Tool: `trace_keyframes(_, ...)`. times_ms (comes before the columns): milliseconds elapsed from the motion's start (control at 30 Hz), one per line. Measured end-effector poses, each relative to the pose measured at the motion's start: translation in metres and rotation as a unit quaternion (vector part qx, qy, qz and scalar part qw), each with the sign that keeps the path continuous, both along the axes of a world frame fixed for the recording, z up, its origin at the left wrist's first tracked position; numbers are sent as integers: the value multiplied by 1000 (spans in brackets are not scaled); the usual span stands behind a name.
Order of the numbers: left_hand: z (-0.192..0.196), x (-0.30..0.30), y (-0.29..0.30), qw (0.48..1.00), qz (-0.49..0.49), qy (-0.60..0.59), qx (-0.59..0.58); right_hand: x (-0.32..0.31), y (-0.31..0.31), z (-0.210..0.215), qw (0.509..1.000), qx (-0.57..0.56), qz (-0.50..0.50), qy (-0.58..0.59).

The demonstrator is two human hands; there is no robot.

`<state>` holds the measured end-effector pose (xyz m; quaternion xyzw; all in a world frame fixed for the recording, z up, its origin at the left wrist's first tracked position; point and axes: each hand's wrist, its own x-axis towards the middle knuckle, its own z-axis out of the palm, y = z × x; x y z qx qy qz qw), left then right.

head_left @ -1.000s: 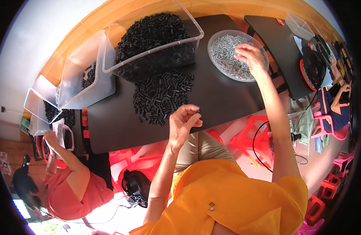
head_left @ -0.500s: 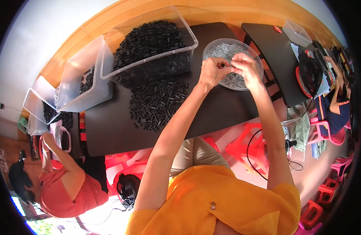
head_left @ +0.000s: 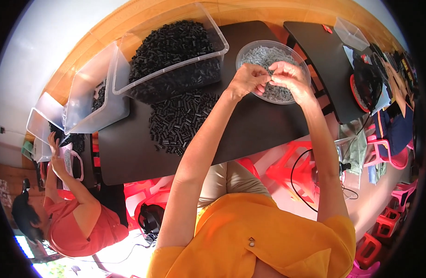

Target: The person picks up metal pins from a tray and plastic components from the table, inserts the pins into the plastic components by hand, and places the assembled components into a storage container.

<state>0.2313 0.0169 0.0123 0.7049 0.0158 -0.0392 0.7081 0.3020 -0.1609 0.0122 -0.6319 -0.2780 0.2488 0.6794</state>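
My left hand and my right hand meet above a round clear bowl filled with small translucent, greyish pieces. Thumb and fingers of both hands are pinched together, fingertips nearly touching. Whatever lies between them is too small and too covered to make out. Left of my left forearm, a loose pile of short black tubes is spread on the dark table. Behind that pile stands a large clear bin heaped with more black tubes.
A second clear bin stands at the left. Another person in a red top sits there, hands raised by a smaller clear box. At the right are another dark table, someone's arm, and red and pink stools.
The dark piece that showed at my left fingertips is out of sight now. My hands remain above the bowl. The person at left has raised a hand toward the box there.
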Motion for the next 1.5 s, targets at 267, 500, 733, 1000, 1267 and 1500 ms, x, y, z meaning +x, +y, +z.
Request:
trace_keyframes(267,-7,6,-5,932,136,-136,306,11,-2,-11,974,7,-132,-186)
trace_keyframes(500,13,-49,-2,967,131,-159,151,-30,1,4,981,61,-161,-95)
trace_keyframes(733,-6,-157,-13,962,228,-99,-112,-115,20,38,998,-9,-12,-56)
trace_keyframes(1000,-14,-196,-10,953,292,-68,-42,-154,47,19,992,25,56,-113)
trace_keyframes(1267,-33,-214,-14,950,304,-67,9,-182,48,18,942,-78,2,-328)
trace_keyframes(1500,-34,-219,-14,938,337,-73,-33,-201,48,-7,754,-69,-57,-651)
